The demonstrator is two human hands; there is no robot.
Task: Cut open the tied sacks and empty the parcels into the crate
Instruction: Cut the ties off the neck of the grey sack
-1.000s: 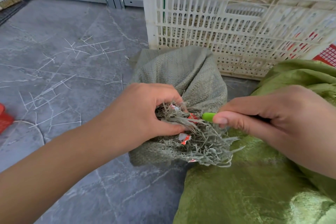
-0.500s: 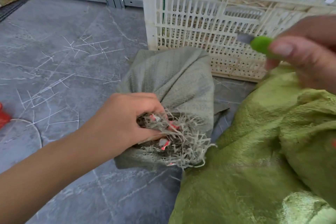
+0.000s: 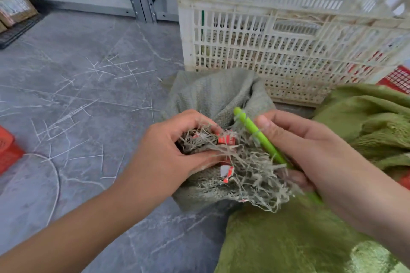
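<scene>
Left hand [image 3: 168,150] grips the frayed, bunched neck [image 3: 250,168] of the grey sack [image 3: 213,95], which lies on the floor [image 3: 88,95] just before the white crate [image 3: 288,51]. Right hand [image 3: 310,153] holds the green cutter [image 3: 261,137] against the fraying (blade hidden). A green sack [image 3: 288,239] touches it.

Grey-green woven sack [image 3: 213,93], lime-green cutter [image 3: 261,137], cream slatted crate [image 3: 288,35], grey veined floor [image 3: 88,95]

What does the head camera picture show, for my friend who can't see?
A left hand grips the frayed, tied mouth of a grey sack on a grey floor, while the right hand holds a green tool at the fraying. A white crate stands behind the sack, and a green sack lies beside it on the right.
</scene>
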